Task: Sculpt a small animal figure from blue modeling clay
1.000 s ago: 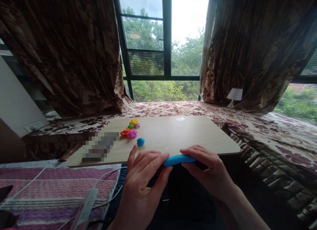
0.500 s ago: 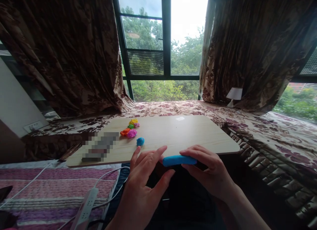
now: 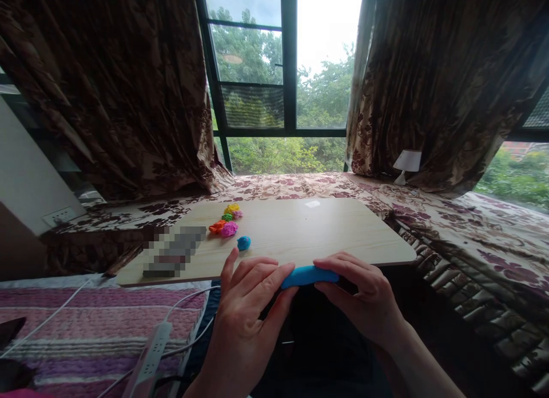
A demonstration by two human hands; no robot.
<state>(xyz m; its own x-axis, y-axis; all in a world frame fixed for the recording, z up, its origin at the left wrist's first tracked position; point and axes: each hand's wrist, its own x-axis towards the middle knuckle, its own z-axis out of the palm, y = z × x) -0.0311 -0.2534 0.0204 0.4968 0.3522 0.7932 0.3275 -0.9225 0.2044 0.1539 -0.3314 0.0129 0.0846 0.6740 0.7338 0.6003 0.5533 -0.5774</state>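
Note:
A thick blue roll of modelling clay (image 3: pixel 306 276) is held between my two hands, just off the near edge of the table. My left hand (image 3: pixel 253 306) pinches its left end between thumb and fingers, with the little finger raised. At the other end, my right hand (image 3: pixel 360 289) grips the clay with the thumb below and the fingers on top. Beyond my left hand a small blue clay ball (image 3: pixel 244 243) rests on the table. Behind it lie lumps of pink clay (image 3: pixel 229 229), orange clay (image 3: pixel 217 226), green clay (image 3: pixel 227 217) and yellow clay (image 3: pixel 232 207).
The pale wooden table (image 3: pixel 300 232) stands before me, with a pixelated dark object (image 3: pixel 174 252) on its left. A power strip (image 3: pixel 150 352) with white cables lies on the striped quilt (image 3: pixel 107 318) at lower left. A small white lamp (image 3: pixel 405 163) stands on the window seat at right.
My left thumb and fingers have closed onto the left end of the blue clay, where they were apart before. The roll now tilts and bends slightly. My right hand keeps its grip.

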